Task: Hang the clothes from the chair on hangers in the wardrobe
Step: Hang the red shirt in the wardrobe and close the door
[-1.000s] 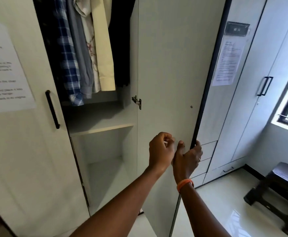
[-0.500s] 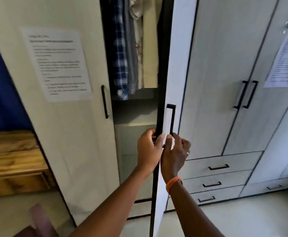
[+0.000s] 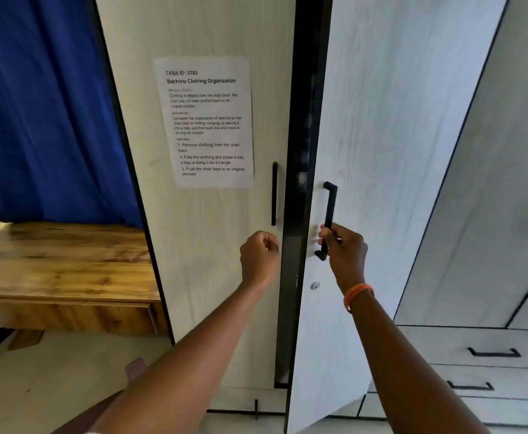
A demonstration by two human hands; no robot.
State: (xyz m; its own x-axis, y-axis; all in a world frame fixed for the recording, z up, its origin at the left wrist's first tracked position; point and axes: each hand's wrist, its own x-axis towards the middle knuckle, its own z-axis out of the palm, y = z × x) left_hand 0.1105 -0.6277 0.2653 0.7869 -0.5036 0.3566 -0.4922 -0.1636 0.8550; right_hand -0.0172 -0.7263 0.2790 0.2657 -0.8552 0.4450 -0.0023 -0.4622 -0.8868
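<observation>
The pale wood-grain wardrobe fills the view. Its right door stands almost shut, leaving a narrow dark gap through which a strip of checked cloth shows. My right hand, with an orange band on the wrist, grips the lower part of that door's black handle. My left hand hovers in front of the left door, fingers curled and holding nothing, just below that door's black handle. No chair or hanger is visible.
A printed task sheet is stuck to the left door. Left of the wardrobe are a blue curtain and a wooden desk. Drawers with black pulls sit at the lower right.
The right door has swung from wide open to almost shut, hiding the hanging clothes. My right hand moved to the handle; my left hand came off the door edge.
</observation>
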